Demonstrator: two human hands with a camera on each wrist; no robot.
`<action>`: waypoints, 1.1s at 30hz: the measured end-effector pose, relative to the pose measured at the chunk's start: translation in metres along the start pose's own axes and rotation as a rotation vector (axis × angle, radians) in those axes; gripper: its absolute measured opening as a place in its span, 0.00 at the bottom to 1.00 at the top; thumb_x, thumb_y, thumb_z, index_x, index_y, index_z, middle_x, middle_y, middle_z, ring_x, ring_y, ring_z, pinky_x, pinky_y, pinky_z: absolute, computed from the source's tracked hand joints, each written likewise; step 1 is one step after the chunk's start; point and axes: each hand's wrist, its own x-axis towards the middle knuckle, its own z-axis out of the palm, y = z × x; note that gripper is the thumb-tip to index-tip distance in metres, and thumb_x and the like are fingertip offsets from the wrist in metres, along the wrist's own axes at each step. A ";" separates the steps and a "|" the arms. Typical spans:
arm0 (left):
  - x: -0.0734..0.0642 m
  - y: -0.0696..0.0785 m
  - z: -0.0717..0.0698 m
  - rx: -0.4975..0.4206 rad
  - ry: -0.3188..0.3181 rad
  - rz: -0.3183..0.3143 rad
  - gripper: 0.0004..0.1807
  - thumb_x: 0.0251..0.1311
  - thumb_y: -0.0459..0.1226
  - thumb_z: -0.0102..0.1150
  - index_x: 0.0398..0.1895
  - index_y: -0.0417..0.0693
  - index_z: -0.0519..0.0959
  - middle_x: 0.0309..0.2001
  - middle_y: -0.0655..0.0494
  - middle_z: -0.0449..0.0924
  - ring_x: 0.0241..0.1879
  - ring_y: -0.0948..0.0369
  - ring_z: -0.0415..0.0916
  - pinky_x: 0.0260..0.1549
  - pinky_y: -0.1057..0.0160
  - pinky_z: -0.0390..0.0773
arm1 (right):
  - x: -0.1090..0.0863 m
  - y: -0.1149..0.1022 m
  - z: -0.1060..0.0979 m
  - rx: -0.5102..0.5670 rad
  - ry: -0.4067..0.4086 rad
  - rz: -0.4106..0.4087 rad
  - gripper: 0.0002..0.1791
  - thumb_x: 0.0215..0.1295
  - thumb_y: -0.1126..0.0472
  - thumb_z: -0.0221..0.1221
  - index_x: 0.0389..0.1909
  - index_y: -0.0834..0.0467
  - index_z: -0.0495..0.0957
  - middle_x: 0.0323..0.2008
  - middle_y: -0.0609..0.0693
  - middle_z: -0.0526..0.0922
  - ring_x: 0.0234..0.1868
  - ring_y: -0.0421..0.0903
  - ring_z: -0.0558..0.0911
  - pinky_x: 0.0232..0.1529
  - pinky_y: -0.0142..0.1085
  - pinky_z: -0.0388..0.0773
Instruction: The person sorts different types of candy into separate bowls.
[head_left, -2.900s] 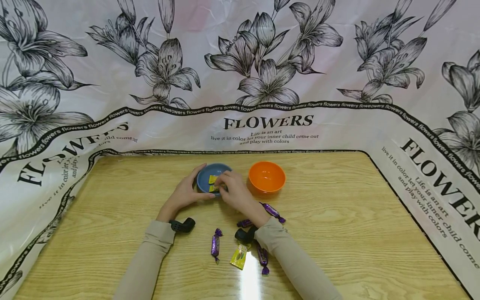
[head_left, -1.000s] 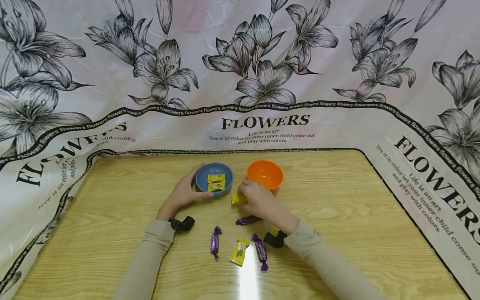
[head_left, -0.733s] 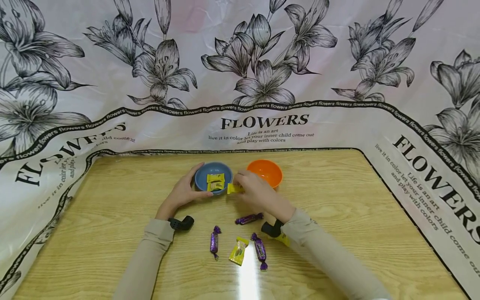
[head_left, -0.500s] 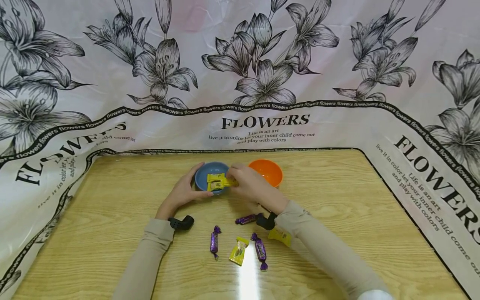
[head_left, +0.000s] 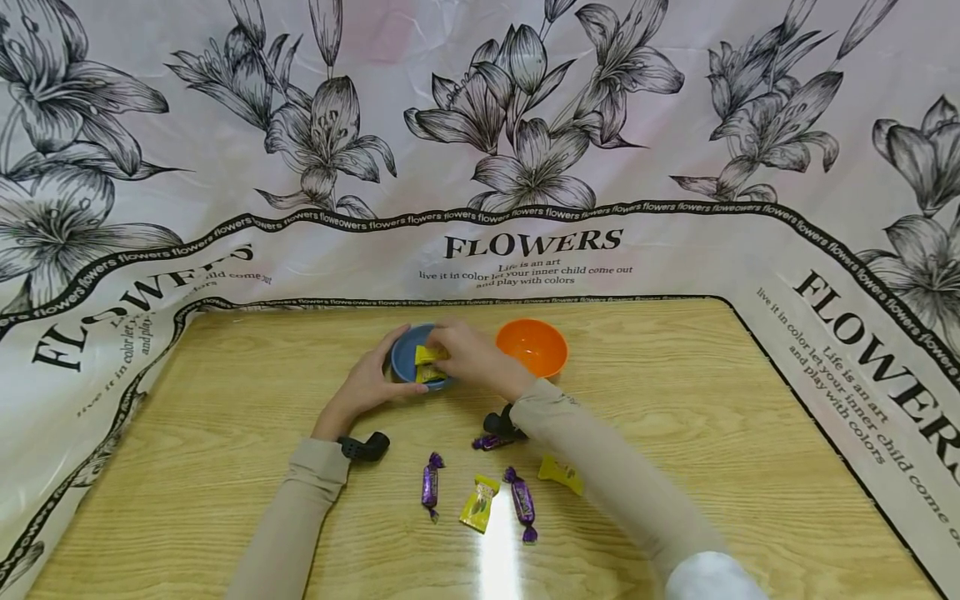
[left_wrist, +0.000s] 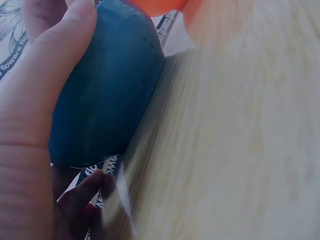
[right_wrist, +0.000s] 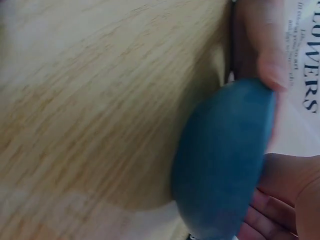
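Note:
My left hand (head_left: 369, 383) grips the blue bowl (head_left: 405, 357) by its left side, thumb at the near rim. In the left wrist view that bowl's outer wall (left_wrist: 107, 90) is close to the camera, between thumb and fingers. Reaching over the bowl's right side, my right hand (head_left: 468, 354) pinches a yellow-wrapped candy (head_left: 427, 355). Below it another yellow-wrapped candy (head_left: 429, 374) lies in the bowl. From the right wrist the same bowl (right_wrist: 220, 160) hides the candies inside; part of my right hand (right_wrist: 307, 185) shows beside its rim.
An orange bowl (head_left: 532, 346) stands right of the blue one. Nearer lie purple twist-wrapped candies (head_left: 430, 487), one partly under the right wrist's black camera (head_left: 502, 423), and yellow-wrapped candies (head_left: 480, 503). A floral cloth (head_left: 536, 250) borders the wooden table (head_left: 247, 400).
My right hand came from in front of the orange bowl with a yellow-wrapped candy, moving left and up over the blue bowl. My left hand has kept its hold on the blue bowl.

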 end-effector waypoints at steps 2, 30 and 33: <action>0.000 0.000 0.000 0.000 -0.002 0.005 0.60 0.46 0.53 0.78 0.80 0.59 0.52 0.75 0.46 0.56 0.72 0.44 0.55 0.68 0.38 0.56 | 0.002 0.001 0.004 -0.015 -0.003 -0.003 0.12 0.60 0.66 0.69 0.44 0.62 0.84 0.44 0.54 0.80 0.44 0.47 0.78 0.47 0.36 0.78; -0.005 -0.002 -0.001 -0.009 -0.015 0.040 0.59 0.47 0.50 0.78 0.80 0.58 0.51 0.75 0.47 0.57 0.72 0.45 0.55 0.69 0.39 0.55 | -0.007 -0.011 -0.004 0.028 -0.009 -0.021 0.17 0.63 0.65 0.67 0.52 0.65 0.82 0.50 0.56 0.81 0.52 0.50 0.80 0.55 0.40 0.77; -0.005 -0.003 -0.001 -0.009 -0.016 0.042 0.59 0.48 0.50 0.78 0.80 0.58 0.51 0.75 0.47 0.57 0.72 0.45 0.55 0.68 0.39 0.55 | -0.013 -0.016 -0.010 0.040 -0.002 -0.051 0.16 0.63 0.65 0.67 0.51 0.65 0.83 0.50 0.56 0.81 0.53 0.51 0.80 0.56 0.41 0.77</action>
